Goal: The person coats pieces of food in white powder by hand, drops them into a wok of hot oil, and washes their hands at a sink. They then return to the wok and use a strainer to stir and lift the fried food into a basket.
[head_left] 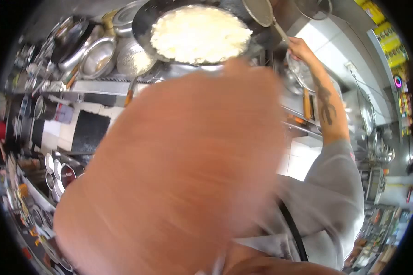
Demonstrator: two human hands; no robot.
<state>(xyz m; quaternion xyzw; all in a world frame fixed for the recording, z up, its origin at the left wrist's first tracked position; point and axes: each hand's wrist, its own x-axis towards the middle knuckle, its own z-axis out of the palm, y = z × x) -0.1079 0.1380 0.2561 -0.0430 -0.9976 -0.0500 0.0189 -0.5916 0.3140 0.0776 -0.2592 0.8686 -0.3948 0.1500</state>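
Note:
A large dark wok (141,32) at the top of the view holds a broad, pale, bubbling-looking mass (199,34). My right hand (298,48) is closed around the handle of a long-handled skimmer (259,11). Its round head is over the wok's right edge. Very close to the camera, my left hand and arm (179,156) fill the middle of the view, smeared by motion. The left fingers cannot be made out, and whether they hold anything is hidden.
Left of the wok are a metal bowl (97,57), a strainer (135,58) with pale bits in it, and stacked pans (71,39). A wooden handle (306,103) lies below my right hand. Several small metal containers (55,176) stand at lower left.

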